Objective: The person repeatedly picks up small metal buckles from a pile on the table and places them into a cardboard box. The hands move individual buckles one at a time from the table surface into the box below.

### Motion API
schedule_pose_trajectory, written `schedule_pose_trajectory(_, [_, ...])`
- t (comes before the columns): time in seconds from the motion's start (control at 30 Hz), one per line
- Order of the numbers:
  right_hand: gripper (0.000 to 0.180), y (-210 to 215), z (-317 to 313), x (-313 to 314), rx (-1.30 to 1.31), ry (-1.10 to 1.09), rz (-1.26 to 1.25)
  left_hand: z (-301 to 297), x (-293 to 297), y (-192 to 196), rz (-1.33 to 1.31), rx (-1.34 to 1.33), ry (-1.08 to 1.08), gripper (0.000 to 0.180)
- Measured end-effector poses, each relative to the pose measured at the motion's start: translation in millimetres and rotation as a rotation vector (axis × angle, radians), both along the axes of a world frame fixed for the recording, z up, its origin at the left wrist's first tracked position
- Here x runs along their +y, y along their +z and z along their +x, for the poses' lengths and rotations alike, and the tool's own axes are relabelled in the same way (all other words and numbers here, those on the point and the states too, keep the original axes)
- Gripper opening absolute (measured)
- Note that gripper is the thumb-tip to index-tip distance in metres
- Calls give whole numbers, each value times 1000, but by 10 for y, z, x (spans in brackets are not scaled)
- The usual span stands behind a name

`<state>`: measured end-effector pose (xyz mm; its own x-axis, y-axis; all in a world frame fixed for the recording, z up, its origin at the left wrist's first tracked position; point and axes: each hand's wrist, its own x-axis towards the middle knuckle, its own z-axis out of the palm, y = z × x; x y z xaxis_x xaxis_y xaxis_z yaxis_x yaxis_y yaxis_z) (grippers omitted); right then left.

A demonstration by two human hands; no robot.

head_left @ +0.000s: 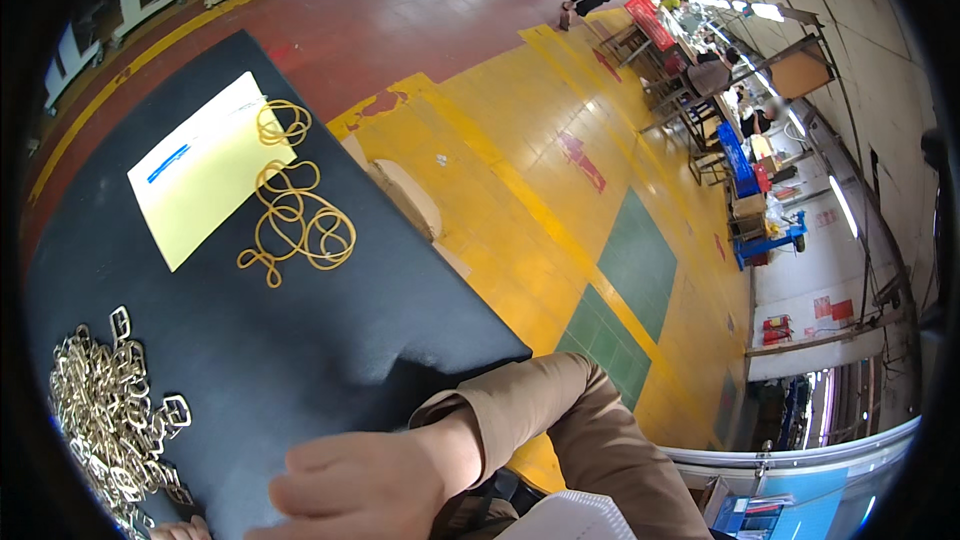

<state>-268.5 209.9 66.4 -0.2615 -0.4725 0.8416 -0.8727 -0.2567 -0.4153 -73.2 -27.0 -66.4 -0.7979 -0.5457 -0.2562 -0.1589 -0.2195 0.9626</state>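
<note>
Head view: nearest, the right hand [360, 488] hangs blurred over the near part of one black table [230, 350], fingers partly extended; whether it grips anything, I cannot tell. To its left, only the fingertips of the left hand [180, 530] show, so its grasp is hidden. Just beyond them, on the table's left side, lies one heap of metal buckles [105, 415], too overlapped to count. The step seems to be picking from this heap; the next move likely calls for freeing a single piece from its neighbours. Farther off are two groups of yellow bands [296, 212], one pale yellow sheet [200, 202] and one blue pen [168, 164] on it.
</note>
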Motion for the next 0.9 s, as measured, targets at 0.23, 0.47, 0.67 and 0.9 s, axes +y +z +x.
schedule_pose_trajectory(0.23, [37, 80, 16, 22, -21, -16, -16, -31, -23, 26, -63, -61, -44, 26])
schedule_pose_trajectory(0.47, [34, 81, 37, 16, -31, -33, -63, -1, -58, 49, -93, -95, -58, 22])
schedule_pose_trajectory(0.67, [35, 58, 40, 20, -72, 21, -76, 0, -74, 34, -106, -116, -68, 19])
schedule_pose_trajectory(0.9, [34, 56, 61, 0, -91, 7, -97, 8, -93, 23, -118, -136, -77, 16])
